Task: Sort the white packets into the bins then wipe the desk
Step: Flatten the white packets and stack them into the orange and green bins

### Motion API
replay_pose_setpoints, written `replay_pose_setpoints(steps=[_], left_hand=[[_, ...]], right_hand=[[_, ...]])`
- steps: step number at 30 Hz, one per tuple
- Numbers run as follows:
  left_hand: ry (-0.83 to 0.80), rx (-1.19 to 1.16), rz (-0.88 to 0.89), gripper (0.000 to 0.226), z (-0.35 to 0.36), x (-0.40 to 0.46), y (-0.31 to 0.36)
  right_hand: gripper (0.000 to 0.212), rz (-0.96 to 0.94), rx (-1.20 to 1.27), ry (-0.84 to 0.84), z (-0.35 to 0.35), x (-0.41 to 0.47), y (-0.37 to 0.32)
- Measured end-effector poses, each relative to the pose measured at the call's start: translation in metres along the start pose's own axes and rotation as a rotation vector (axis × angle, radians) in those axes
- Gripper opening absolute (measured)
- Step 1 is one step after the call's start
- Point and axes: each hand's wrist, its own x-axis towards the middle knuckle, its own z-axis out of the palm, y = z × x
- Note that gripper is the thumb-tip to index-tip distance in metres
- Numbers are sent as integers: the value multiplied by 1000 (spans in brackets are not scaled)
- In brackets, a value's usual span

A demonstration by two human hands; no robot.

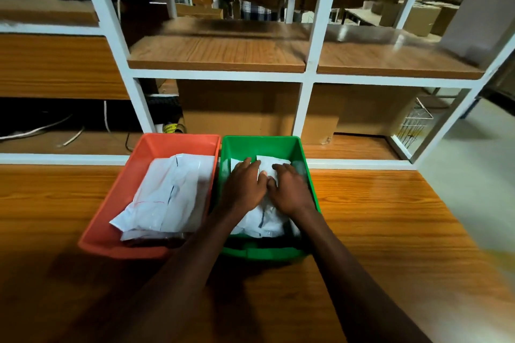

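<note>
Pressing flat, the left hand [245, 184] and right hand [289, 189] lie side by side on the white packets [264, 220] in the green bin [262, 143] — palms down, fingers spread, gripping nothing, likely to settle the stack below the rim. More packets [170, 192] fill the orange bin [178, 140] beside it; the bench [390, 217] shows none loose — wiping seems next.

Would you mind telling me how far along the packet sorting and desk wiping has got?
Sorting looks nearly done: white packets lie in the orange bin and the green bin, and none shows on the desk. In hand: the left hand and right hand rest flat on the packets in the green bin. Left: wiping; no cloth is in view.
</note>
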Motion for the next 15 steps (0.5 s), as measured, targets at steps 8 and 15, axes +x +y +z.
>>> replay_pose_setpoints(steps=[8, 15], left_hand=[[415, -116, 81, 34, -100, -158, -26], [569, 100, -216, 31, -138, -305, -116]], right_hand=[[27, -336, 419, 356, -10, -122, -86], [25, -560, 606, 136, 74, -205, -172]])
